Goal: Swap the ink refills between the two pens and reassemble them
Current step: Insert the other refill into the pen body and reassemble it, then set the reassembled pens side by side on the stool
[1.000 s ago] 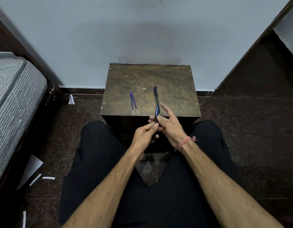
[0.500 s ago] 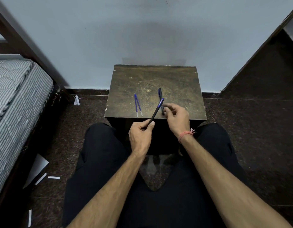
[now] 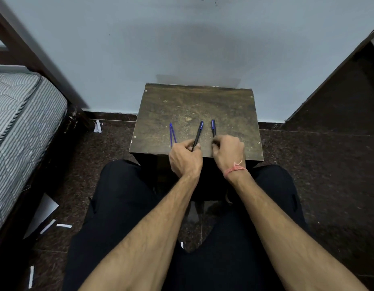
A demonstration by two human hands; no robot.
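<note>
The left hand (image 3: 185, 158) has just brought one pen (image 3: 197, 135) down onto the small table (image 3: 234, 114), pinching it. The right hand (image 3: 228, 152) pinches the other pen (image 3: 213, 128). Two refills (image 3: 172, 134) wait at the table's left, so swapping comes next.

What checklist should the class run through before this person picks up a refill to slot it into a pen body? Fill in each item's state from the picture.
1. Both ink refills out of the pens and lying on the table: ok.
2. Left hand free to take a refill: not ok, it holds the left pen body.
3. Right hand free: not ok, its fingers are on the right pen body.
4. Refills within reach: ok, they lie just beside the left hand.
5. Pen bodies open at the end to take a refill: cannot tell, the hands hide those ends.
</note>
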